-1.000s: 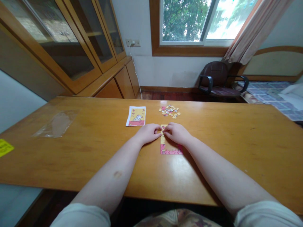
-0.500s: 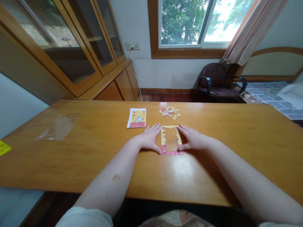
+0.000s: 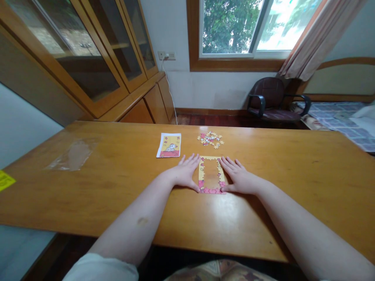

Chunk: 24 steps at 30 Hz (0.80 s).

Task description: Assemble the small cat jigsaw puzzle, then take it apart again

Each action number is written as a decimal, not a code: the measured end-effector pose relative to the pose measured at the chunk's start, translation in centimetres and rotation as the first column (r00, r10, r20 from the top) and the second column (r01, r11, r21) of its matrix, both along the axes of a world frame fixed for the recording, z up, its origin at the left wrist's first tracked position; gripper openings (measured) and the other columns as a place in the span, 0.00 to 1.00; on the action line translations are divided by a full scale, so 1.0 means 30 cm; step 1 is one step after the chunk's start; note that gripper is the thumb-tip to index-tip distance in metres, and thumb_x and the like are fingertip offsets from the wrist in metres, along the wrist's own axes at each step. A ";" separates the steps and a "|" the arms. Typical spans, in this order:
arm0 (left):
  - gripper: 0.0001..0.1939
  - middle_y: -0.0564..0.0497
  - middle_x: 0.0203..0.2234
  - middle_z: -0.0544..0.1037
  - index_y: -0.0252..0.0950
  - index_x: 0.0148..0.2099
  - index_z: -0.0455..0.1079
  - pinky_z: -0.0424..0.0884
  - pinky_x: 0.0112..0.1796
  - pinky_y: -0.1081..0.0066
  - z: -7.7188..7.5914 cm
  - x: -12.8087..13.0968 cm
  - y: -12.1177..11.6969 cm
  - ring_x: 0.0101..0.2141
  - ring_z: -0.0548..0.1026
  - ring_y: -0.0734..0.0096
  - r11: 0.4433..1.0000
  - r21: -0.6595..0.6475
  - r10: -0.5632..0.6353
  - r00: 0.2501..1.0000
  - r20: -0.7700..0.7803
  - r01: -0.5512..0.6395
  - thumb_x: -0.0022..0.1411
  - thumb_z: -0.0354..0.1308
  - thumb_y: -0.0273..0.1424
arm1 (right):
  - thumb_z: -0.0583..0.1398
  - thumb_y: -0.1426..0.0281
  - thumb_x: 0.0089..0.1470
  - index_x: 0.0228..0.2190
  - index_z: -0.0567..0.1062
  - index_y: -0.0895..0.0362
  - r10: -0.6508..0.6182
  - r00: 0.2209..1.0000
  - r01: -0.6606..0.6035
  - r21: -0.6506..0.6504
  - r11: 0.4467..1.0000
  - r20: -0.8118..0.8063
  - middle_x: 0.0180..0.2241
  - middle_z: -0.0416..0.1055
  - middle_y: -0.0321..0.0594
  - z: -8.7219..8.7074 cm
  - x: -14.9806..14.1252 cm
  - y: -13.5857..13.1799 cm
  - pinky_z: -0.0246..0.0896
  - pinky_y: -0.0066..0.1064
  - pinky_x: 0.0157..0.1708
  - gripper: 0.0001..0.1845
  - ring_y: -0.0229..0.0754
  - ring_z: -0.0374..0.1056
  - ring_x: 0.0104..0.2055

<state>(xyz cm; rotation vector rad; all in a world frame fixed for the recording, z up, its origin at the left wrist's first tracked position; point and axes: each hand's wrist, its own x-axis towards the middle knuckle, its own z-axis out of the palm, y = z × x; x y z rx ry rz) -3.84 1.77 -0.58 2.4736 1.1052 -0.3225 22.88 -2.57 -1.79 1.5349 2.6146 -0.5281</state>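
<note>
A rectangular jigsaw puzzle border lies flat on the table, yellow at the far part and pink at the near part, with bare wood inside it. My left hand rests along its left side, fingers stretched forward and the thumb at the near left corner. On the opposite side, my right hand lies with fingers spread, fingertips and thumb touching the right edge. Beyond the border is a loose heap of puzzle pieces. A picture card showing a white animal on yellow and pink lies to the left of the heap.
The wooden table carries a clear plastic bag at the left and a yellow label at its left edge. Behind it stand a glass-door cabinet, an office chair and a bed.
My right hand has shifted slightly, its fingers more spread along the border's right edge. My left hand stays nearly as it was. The camera view has tilted a little.
</note>
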 end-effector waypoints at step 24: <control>0.52 0.39 0.68 0.35 0.35 0.70 0.34 0.36 0.63 0.51 0.020 -0.019 0.004 0.67 0.34 0.51 0.999 -0.001 0.046 0.998 0.048 -0.046 0.55 0.53 0.55 | 0.58 0.52 0.54 0.62 0.60 0.56 -0.038 0.994 0.049 0.106 0.993 -0.100 0.65 0.49 0.51 0.032 0.044 0.016 0.41 0.52 0.64 0.39 0.56 0.46 0.66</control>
